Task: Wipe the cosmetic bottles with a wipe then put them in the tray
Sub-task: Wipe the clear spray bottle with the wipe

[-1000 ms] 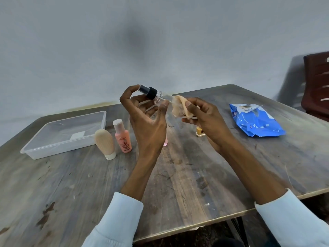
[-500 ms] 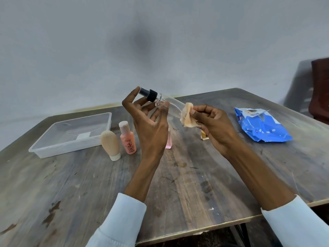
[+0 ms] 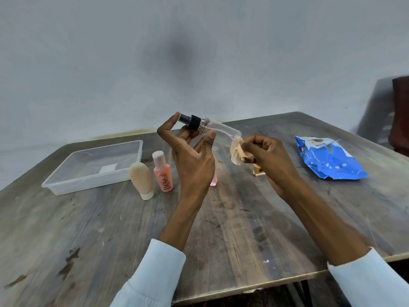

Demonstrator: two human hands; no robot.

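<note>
My left hand [image 3: 190, 151] holds a clear bottle [image 3: 221, 129] with a black dropper cap, lying sideways above the table. My right hand [image 3: 267, 156] pinches a crumpled beige wipe [image 3: 237, 153] against the bottle's base end. A clear plastic tray [image 3: 66, 176] sits at the left, holding only a small white label. In front of it stand a beige tube [image 3: 141, 178] on its white cap and a peach bottle [image 3: 162, 172]. A pink bottle [image 3: 213, 181] is mostly hidden behind my left hand. A small amber bottle [image 3: 258, 171] peeks out beside my right hand.
A blue pack of wipes [image 3: 327, 159] lies at the right of the wooden table [image 3: 221, 235]. A dark red chair [image 3: 400, 111] stands past the table's right edge. A grey wall runs behind.
The wipe has slid along the clear bottle from near its neck to its base end. Both hands stay raised, and my view has shifted slightly left.
</note>
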